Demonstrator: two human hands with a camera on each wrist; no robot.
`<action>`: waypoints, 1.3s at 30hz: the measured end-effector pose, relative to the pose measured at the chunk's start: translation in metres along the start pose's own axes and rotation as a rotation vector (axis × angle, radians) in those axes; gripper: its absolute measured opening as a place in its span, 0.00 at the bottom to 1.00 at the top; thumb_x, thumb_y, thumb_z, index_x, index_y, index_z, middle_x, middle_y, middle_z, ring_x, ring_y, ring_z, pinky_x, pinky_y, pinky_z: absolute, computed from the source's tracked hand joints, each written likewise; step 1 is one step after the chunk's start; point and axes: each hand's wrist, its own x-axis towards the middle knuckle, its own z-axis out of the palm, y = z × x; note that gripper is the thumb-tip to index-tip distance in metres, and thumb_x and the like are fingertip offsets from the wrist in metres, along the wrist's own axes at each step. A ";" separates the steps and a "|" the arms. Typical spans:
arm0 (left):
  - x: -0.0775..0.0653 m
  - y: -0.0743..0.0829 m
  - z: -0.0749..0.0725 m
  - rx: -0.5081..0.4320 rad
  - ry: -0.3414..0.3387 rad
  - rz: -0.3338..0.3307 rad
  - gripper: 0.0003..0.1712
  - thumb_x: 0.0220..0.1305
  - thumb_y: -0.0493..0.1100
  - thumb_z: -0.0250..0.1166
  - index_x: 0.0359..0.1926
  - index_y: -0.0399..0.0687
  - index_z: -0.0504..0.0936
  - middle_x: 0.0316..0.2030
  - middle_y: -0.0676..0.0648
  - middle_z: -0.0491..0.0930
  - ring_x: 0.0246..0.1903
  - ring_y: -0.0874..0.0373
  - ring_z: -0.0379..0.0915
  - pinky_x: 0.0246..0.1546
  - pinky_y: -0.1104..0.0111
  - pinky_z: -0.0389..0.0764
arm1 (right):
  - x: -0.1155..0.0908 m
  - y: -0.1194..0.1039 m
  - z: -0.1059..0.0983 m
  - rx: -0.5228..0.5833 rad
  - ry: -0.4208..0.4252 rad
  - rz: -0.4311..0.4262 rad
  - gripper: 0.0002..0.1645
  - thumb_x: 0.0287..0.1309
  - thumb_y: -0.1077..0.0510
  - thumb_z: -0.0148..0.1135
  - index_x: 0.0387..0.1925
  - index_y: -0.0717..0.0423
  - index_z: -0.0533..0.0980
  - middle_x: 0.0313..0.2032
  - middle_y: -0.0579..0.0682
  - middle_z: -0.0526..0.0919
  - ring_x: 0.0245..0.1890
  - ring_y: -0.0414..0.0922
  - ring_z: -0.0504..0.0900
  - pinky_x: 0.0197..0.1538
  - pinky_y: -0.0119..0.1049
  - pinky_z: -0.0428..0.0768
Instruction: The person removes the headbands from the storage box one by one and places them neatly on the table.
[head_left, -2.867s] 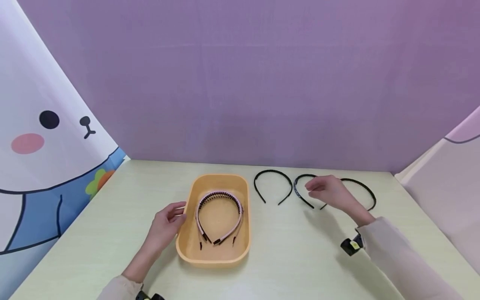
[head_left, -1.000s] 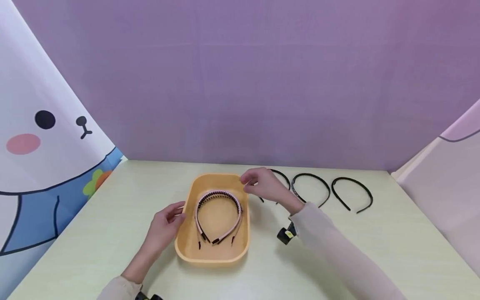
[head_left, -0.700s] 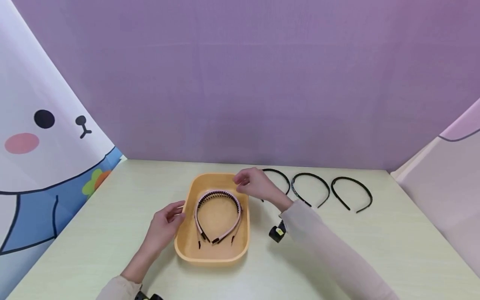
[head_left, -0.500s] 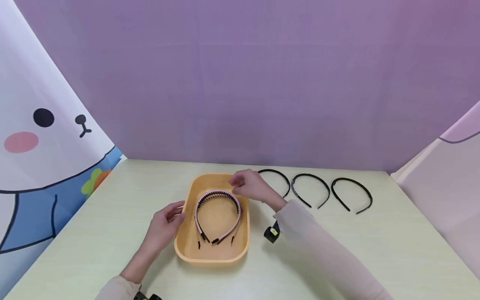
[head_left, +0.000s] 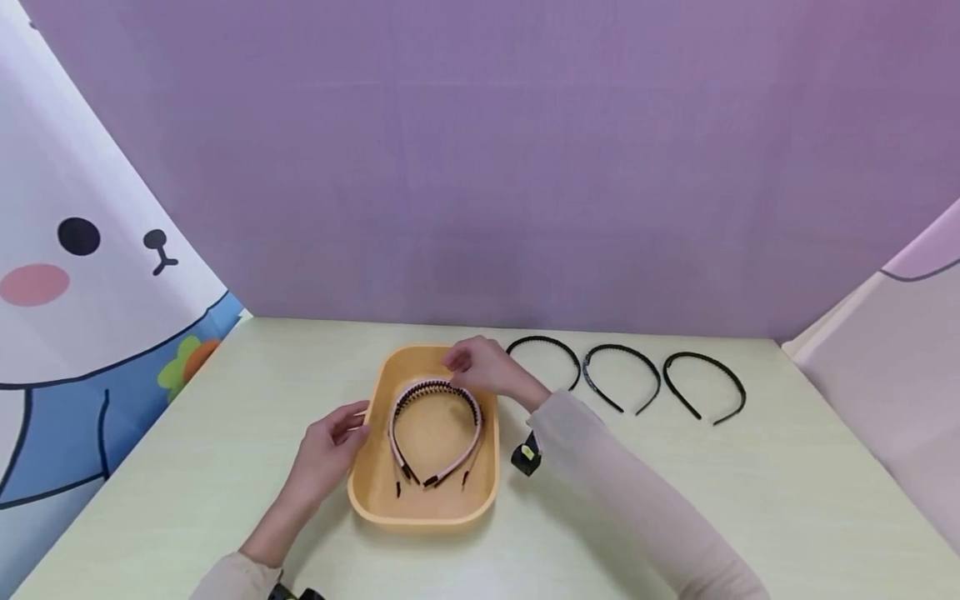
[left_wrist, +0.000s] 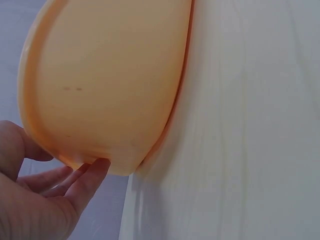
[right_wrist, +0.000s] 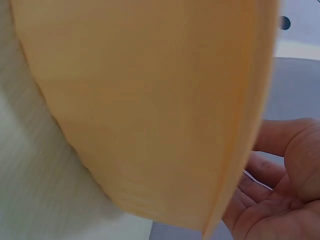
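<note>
A yellow-orange tray [head_left: 423,523] stands on the table with several headbands nested in it, among them a pink one [head_left: 392,429] and a black toothed headband [head_left: 476,410]. My left hand [head_left: 327,452] holds the tray's left edge. In the left wrist view its fingers [left_wrist: 90,182] lie against the outer wall, with the thumb at the rim. My right hand [head_left: 487,367] hangs over the tray's far right part, fingers loosely bent and fingertips close above the headbands' top arc. In the right wrist view the tray wall hides part of this hand.
Three dark headbands lie in a row to the tray's right: a left one [head_left: 542,338], a middle one [head_left: 633,352] and a right one [head_left: 720,365]. Behind the table [head_left: 750,500] rises a purple backdrop [head_left: 480,167]. A cartoon-printed cloth [head_left: 97,333] hangs at the left.
My right hand has moved left from above the loose headbands, past the tray's right rim, to over the tray. The left hand and tray have stayed put.
</note>
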 end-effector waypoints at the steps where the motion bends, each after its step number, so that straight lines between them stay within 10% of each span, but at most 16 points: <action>1: 0.000 0.000 0.000 -0.002 0.000 0.000 0.23 0.67 0.34 0.54 0.63 0.34 0.69 0.54 0.30 0.75 0.53 0.42 0.76 0.48 0.68 0.81 | 0.002 0.000 0.001 -0.008 -0.004 0.004 0.17 0.51 0.67 0.65 0.45 0.67 0.79 0.43 0.60 0.84 0.43 0.49 0.83 0.47 0.32 0.81; 39: 0.010 -0.003 0.001 -0.029 -0.025 -0.018 0.23 0.68 0.34 0.54 0.63 0.34 0.69 0.55 0.30 0.75 0.53 0.43 0.76 0.47 0.72 0.81 | 0.034 0.018 0.018 -0.128 -0.077 0.034 0.10 0.47 0.69 0.69 0.34 0.58 0.84 0.34 0.50 0.87 0.35 0.41 0.83 0.39 0.25 0.79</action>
